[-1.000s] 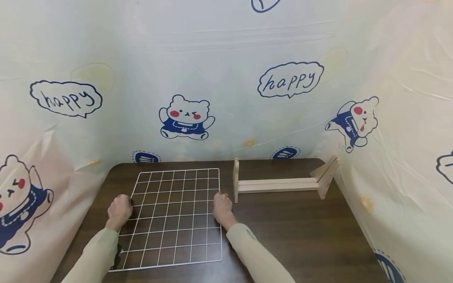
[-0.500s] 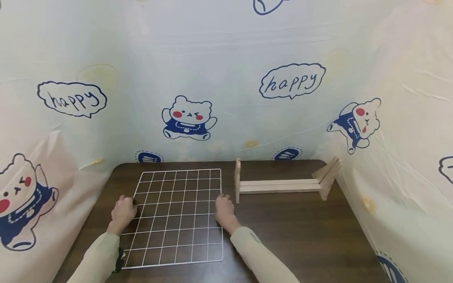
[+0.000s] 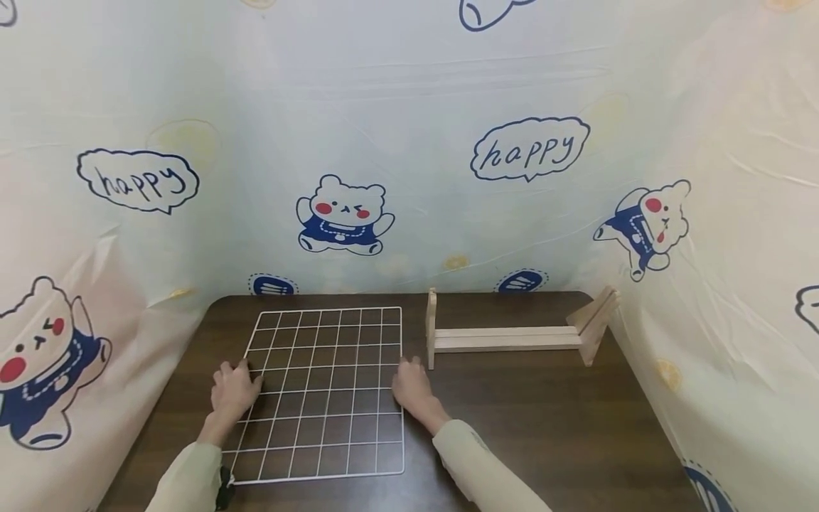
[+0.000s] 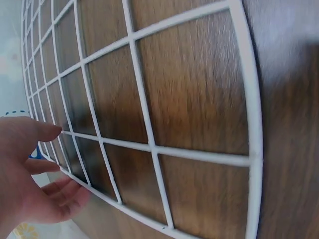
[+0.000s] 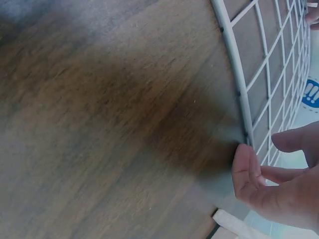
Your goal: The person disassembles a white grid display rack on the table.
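A white wire grid panel lies flat on the dark wooden table. My left hand is at its left edge; in the left wrist view the thumb reaches over the wires and the loosely bent fingers lie outside the rim. At the right edge is my right hand. In the right wrist view its fingertips touch the outer wire, with the thumb raised apart from them. Neither hand is closed round the wire.
A pale wooden stand with two end boards and a crossbar sits at the back right of the table, just right of the grid. Printed cloth hangs behind the table and along both sides.
Both hands have loosened from gripping the grid's edges to relaxed fingers. The grid stays flat in about the same place; the head view has shifted slightly.
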A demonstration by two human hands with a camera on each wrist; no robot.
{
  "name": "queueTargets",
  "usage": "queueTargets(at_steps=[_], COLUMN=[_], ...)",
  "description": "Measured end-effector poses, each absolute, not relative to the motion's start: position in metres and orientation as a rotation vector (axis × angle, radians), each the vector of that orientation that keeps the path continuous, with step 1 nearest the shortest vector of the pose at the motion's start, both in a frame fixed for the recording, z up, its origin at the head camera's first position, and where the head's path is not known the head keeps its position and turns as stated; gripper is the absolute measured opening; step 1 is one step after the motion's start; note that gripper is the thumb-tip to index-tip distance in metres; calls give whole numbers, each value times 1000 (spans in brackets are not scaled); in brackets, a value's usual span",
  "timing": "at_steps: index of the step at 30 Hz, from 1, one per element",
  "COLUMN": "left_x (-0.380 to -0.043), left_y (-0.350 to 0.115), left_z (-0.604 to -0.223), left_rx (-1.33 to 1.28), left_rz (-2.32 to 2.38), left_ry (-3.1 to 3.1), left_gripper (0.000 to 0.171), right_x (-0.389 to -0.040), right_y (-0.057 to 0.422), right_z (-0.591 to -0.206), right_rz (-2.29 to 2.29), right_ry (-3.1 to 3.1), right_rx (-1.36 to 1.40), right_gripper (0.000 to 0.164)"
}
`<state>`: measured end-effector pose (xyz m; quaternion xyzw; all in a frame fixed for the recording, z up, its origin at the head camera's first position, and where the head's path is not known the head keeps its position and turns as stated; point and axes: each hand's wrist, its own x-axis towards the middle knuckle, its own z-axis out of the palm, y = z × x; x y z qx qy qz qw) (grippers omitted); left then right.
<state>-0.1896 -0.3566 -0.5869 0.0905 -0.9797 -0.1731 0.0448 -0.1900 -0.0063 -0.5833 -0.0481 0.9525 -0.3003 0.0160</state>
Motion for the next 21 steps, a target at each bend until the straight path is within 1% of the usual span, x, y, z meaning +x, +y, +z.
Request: queueTargets(at_steps=[4, 10, 16, 21], left_x=[-186, -179, -168, -158], left_y=[-349, -340, -318, -296], left_z=[-586, -589, -580, -568], left_rx=[287, 302, 257, 179], left_rz=[-594, -717, -824, -872], left_ry=[-2959, -2920, -2832, -2766], left_gripper=[48, 52, 52, 51], right_x=[-187, -175, -152, -139], right_y=[-3, 8, 42, 80], right_z=[-581, -567, -547, -540], right_rz=[-948, -1068, -1155, -1212], right_ry=[2972, 3019, 3136, 3202], right_rx=[-223, -259, -289, -267], right_gripper=[26, 32, 31, 31])
